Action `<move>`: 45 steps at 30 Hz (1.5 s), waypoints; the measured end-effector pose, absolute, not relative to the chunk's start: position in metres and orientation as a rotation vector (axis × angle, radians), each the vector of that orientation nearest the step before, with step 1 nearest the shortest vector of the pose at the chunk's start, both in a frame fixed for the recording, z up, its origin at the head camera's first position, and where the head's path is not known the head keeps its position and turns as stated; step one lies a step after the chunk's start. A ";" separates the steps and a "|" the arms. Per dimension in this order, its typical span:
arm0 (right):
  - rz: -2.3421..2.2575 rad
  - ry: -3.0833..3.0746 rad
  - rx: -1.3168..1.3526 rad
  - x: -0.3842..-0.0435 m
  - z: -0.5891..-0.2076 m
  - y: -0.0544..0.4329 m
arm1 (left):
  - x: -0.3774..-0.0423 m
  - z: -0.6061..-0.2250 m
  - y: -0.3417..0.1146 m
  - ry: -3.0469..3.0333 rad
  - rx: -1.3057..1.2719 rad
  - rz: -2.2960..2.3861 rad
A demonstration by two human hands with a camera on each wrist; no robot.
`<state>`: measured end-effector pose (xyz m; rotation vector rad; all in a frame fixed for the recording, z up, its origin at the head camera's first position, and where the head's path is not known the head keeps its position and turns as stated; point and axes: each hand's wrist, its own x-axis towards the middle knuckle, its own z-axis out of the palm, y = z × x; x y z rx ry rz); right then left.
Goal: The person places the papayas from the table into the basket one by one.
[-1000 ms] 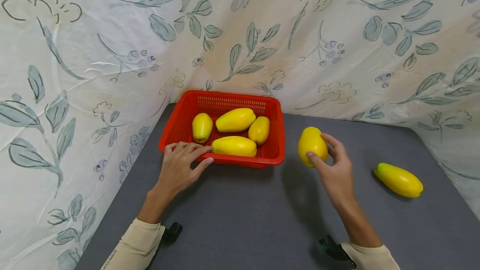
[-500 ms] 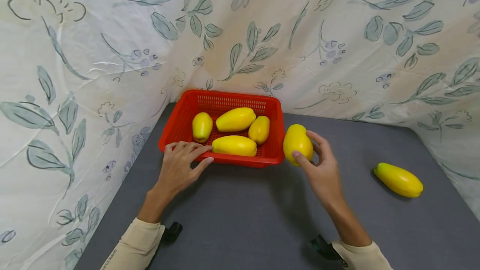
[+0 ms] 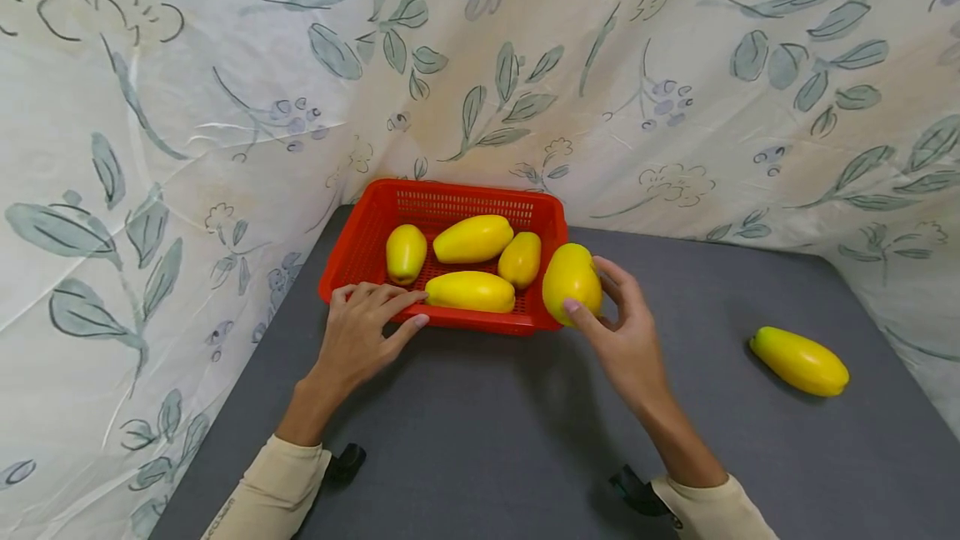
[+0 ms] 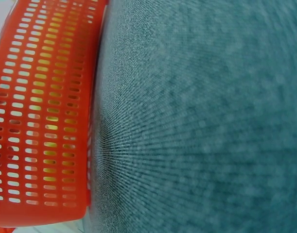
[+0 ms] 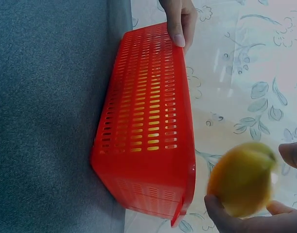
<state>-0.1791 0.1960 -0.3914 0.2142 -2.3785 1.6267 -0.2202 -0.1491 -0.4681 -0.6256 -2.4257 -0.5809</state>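
Note:
A red plastic basket (image 3: 450, 319) with slotted walls sits toward the back of the table, holding several yellow fruits (image 3: 468, 292). My left hand (image 3: 360, 327) grips its front rim near the left corner, fingers over the edge and thumb on the outer side; the thumb (image 5: 177, 36) shows well in the right wrist view. Between the thumb and fingers of my right hand (image 3: 622, 332) is a smooth yellow mango-like fruit (image 3: 572, 282). It is held up at the basket's right end, overlapping the rim in the head view, while the right wrist view has it beyond the rim's level.
Another long yellow fruit (image 3: 799, 362) with a greenish tip lies on the grey tabletop (image 3: 465, 432) to the right. A floral cloth (image 3: 465, 65) hangs behind and at the sides of the table, close to the basket's back.
My right hand has carried the yellow mango-like fruit leftward and slightly up, from right of the basket to its right rim. The left hand and basket have stayed put.

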 end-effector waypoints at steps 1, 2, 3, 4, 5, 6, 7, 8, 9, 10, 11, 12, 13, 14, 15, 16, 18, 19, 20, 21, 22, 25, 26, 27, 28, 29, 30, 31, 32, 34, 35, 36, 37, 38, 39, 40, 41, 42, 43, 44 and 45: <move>1.622 -2.385 0.205 -0.179 -0.391 0.196 | -0.220 -0.468 -0.149 -2.424 -0.627 -0.582; 1.617 -2.389 0.197 -0.179 -0.391 0.196 | -0.220 -0.468 -0.149 -2.423 -0.627 -0.583; 1.616 -2.393 0.185 -0.178 -0.391 0.196 | -0.220 -0.468 -0.149 -2.423 -0.628 -0.583; 1.615 -2.394 0.177 -0.178 -0.391 0.197 | -0.221 -0.468 -0.149 -2.423 -0.628 -0.584; 1.614 -2.394 0.169 -0.178 -0.392 0.198 | -0.221 -0.468 -0.149 -2.424 -0.627 -0.585; 1.618 -2.390 0.165 -0.177 -0.392 0.199 | -0.221 -0.468 -0.149 -2.425 -0.626 -0.584; 1.618 -2.388 0.164 -0.177 -0.392 0.200 | -0.221 -0.468 -0.149 -2.426 -0.625 -0.584; 1.613 -2.386 0.163 -0.177 -0.392 0.202 | -0.221 -0.468 -0.149 -2.427 -0.625 -0.583; 1.611 -2.383 0.161 -0.177 -0.393 0.204 | -0.221 -0.468 -0.149 -2.429 -0.624 -0.581; 1.606 -2.384 0.157 -0.177 -0.393 0.206 | -0.221 -0.468 -0.149 -2.429 -0.623 -0.580; 1.599 -2.386 0.151 -0.176 -0.394 0.208 | -0.221 -0.468 -0.149 -2.430 -0.623 -0.578; 1.590 -2.393 0.141 -0.176 -0.395 0.211 | -0.221 -0.467 -0.149 -2.431 -0.623 -0.576; 1.581 -2.400 0.126 -0.176 -0.395 0.213 | -0.221 -0.467 -0.149 -2.431 -0.623 -0.574; 1.576 -2.406 0.112 -0.176 -0.396 0.216 | -0.221 -0.467 -0.149 -2.432 -0.622 -0.573; 1.574 -2.412 0.098 -0.176 -0.397 0.219 | -0.221 -0.467 -0.149 -2.433 -0.622 -0.571; 1.571 -2.419 0.084 -0.176 -0.398 0.221 | -0.221 -0.467 -0.149 -2.432 -0.622 -0.571; 1.571 -2.428 0.064 -0.175 -0.398 0.227 | -0.221 -0.466 -0.149 -2.431 -0.623 -0.570; 1.576 -2.429 0.062 -0.175 -0.399 0.229 | -0.221 -0.466 -0.149 -2.431 -0.623 -0.569; 1.577 -2.430 0.062 -0.175 -0.399 0.232 | -0.221 -0.466 -0.149 -2.429 -0.623 -0.569; 1.575 -2.432 0.058 -0.175 -0.399 0.234 | -0.221 -0.466 -0.149 -2.429 -0.624 -0.568; 1.571 -2.437 0.055 -0.175 -0.399 0.235 | -0.221 -0.466 -0.149 -2.427 -0.623 -0.567; 1.572 -2.434 0.044 -0.174 -0.400 0.239 | -0.221 -0.466 -0.149 -2.425 -0.624 -0.567; 1.573 -2.434 0.035 -0.174 -0.400 0.240 | -0.221 -0.466 -0.149 -2.424 -0.624 -0.569; 1.577 -2.432 0.027 -0.174 -0.400 0.241 | -0.221 -0.466 -0.149 -2.424 -0.623 -0.570; 1.578 -2.431 0.021 -0.174 -0.400 0.242 | -0.221 -0.466 -0.149 -2.423 -0.623 -0.572; 1.582 -2.429 0.014 -0.174 -0.401 0.243 | -0.221 -0.466 -0.148 -2.423 -0.624 -0.574; 1.580 -2.430 0.010 -0.173 -0.401 0.244 | -0.221 -0.466 -0.148 -2.423 -0.623 -0.574; 1.580 -2.427 0.008 -0.173 -0.402 0.245 | -0.221 -0.466 -0.149 -2.422 -0.624 -0.575; 1.582 -2.422 0.009 -0.172 -0.402 0.246 | -0.221 -0.466 -0.149 -2.423 -0.625 -0.576; 1.579 -2.413 0.010 -0.171 -0.404 0.247 | -0.221 -0.466 -0.150 -2.421 -0.627 -0.575; 1.578 -2.408 0.012 -0.171 -0.405 0.248 | -0.221 -0.467 -0.150 -2.421 -0.628 -0.575; 1.577 -2.404 0.013 -0.170 -0.405 0.249 | -0.221 -0.467 -0.150 -2.419 -0.630 -0.575; 1.577 -2.399 0.011 -0.169 -0.406 0.250 | -0.221 -0.467 -0.151 -2.418 -0.631 -0.575; 1.571 -2.399 0.006 -0.169 -0.407 0.250 | -0.221 -0.467 -0.151 -2.416 -0.633 -0.575; 1.566 -2.399 0.002 -0.168 -0.408 0.251 | -0.221 -0.468 -0.151 -2.413 -0.634 -0.574; 1.559 -2.400 -0.003 -0.168 -0.408 0.251 | -0.221 -0.468 -0.152 -2.412 -0.637 -0.574; 1.553 -2.400 -0.009 -0.167 -0.409 0.252 | -0.221 -0.468 -0.152 -2.412 -0.639 -0.574; 1.546 -2.399 -0.015 -0.166 -0.410 0.253 | -0.221 -0.468 -0.153 -2.412 -0.641 -0.573; 1.546 -2.395 -0.019 -0.166 -0.410 0.253 | -0.221 -0.469 -0.153 -2.412 -0.643 -0.570; 1.544 -2.395 -0.024 -0.165 -0.411 0.254 | -0.221 -0.469 -0.154 -2.410 -0.643 -0.569; 1.548 -2.396 -0.029 -0.165 -0.412 0.255 | -0.220 -0.469 -0.155 -2.408 -0.642 -0.569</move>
